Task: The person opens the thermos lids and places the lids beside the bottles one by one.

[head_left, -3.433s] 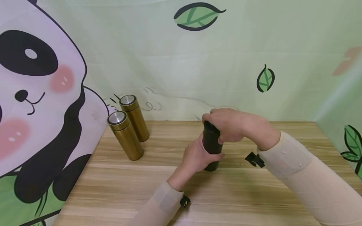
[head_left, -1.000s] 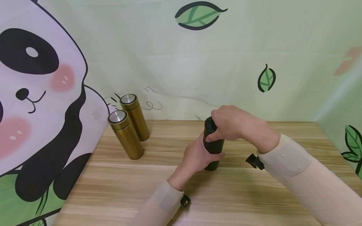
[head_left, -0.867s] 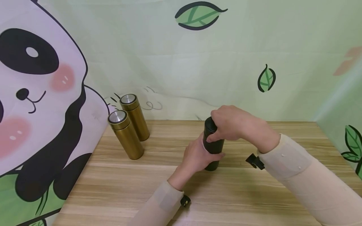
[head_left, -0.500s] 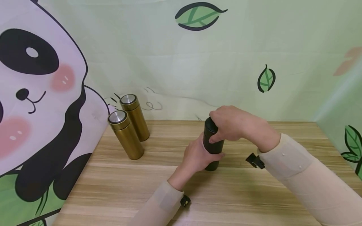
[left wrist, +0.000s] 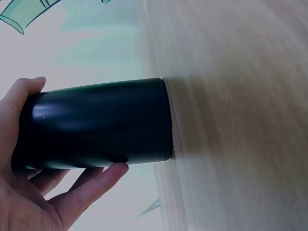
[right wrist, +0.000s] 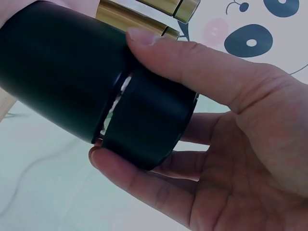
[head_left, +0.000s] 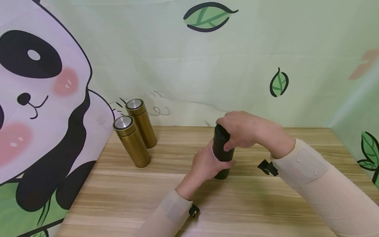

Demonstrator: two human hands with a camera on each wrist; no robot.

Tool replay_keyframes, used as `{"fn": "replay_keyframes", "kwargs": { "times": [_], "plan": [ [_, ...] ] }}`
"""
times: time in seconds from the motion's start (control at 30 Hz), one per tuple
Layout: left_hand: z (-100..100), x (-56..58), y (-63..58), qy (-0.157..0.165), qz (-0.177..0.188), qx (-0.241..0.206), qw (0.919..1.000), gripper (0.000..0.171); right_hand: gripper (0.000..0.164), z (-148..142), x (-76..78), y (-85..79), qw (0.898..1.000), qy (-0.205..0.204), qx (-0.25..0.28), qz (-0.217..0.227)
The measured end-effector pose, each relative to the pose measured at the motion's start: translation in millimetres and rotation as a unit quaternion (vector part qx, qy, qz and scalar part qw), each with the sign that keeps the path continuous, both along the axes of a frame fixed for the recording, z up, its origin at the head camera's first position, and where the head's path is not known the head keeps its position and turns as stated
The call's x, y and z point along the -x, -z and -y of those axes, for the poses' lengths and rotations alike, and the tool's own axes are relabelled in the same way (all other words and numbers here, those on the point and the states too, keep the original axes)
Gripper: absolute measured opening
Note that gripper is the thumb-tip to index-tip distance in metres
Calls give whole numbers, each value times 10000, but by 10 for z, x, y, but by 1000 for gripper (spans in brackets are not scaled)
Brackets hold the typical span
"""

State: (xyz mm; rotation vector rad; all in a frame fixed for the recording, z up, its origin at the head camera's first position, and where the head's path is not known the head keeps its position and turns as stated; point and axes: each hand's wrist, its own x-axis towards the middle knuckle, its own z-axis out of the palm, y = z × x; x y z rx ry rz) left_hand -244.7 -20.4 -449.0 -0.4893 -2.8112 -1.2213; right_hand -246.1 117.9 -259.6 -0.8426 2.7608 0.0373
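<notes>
Black vacuum flask (head_left: 221,152), right of centre in frame, is held upright on wooden tabletop (head_left: 251,204), body gripped by left hand (head_left: 207,161). Cap (head_left: 220,135) is gripped by right hand (head_left: 244,130), now rotated slightly further; seam gap (right wrist: 113,110) suggests loosening.

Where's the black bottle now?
Head view, just right of centre: the black bottle stands on the table, gripped by the left hand, right hand on its lid; gold bottles to its left.
</notes>
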Motion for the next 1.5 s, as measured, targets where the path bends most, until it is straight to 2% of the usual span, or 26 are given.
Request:
{"fn": "replay_keyframes", "kwargs": {
  "times": [0.37, 0.63, 0.87, 1.23, 1.4, 1.5],
  "plan": [
    [-5, 0, 6, -59, -23, 36, 10000, 76, 69, 3, 11, 5, 9998, -137, -14, 111],
    [-6, 1, 1, -39, 21, 19, 10000, 76, 71, -10, 5, 7, 9997, -224, 50, 98],
    [-9, 6, 2, -61, 66, -24, 10000, 76, 66, -16, 5, 15, 9993, -351, 144, 38],
    [-13, 22, 14, 4, -53, 4, 10000, 77, 61, -48, 13, 27, 9977, -576, 351, 31],
    [-13, 22, 18, -10, -74, 30, 10000, 78, 68, -92, 36, 41, 9963, -587, 602, 178],
    [-11, 19, 15, -33, -26, 1, 10000, 79, 79, -115, 44, 45, 9959, -532, 678, 277]
  ]
}}
